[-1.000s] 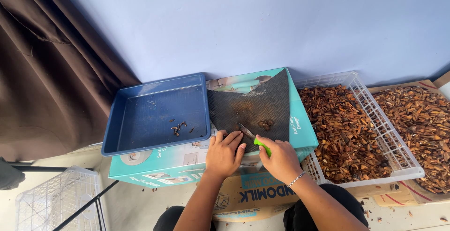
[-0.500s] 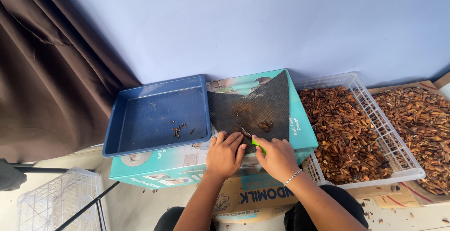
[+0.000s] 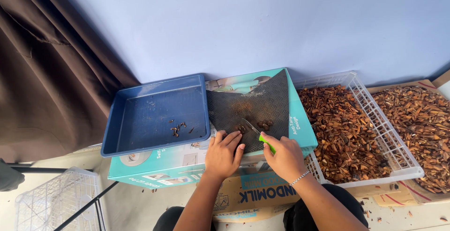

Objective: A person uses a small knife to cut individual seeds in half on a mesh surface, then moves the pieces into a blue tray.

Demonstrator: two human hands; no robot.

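Gripping a green-handled knife (image 3: 257, 133) — right hand (image 3: 284, 157); left hand (image 3: 224, 153) flat on teal box (image 3: 300, 125).

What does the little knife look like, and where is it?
Find the teal box against the wall, with a dark mat on it. At the mat's near edge, the right hand grips the knife: a bright green handle and thin silver blade, the only green thing there.

A teal cardboard box (image 3: 187, 163) at centre frame carries a blue tray (image 3: 140, 123) on its left and a dark rubber mat (image 3: 262, 102) on its right, itself resting on a brown carton (image 3: 248, 196) below.
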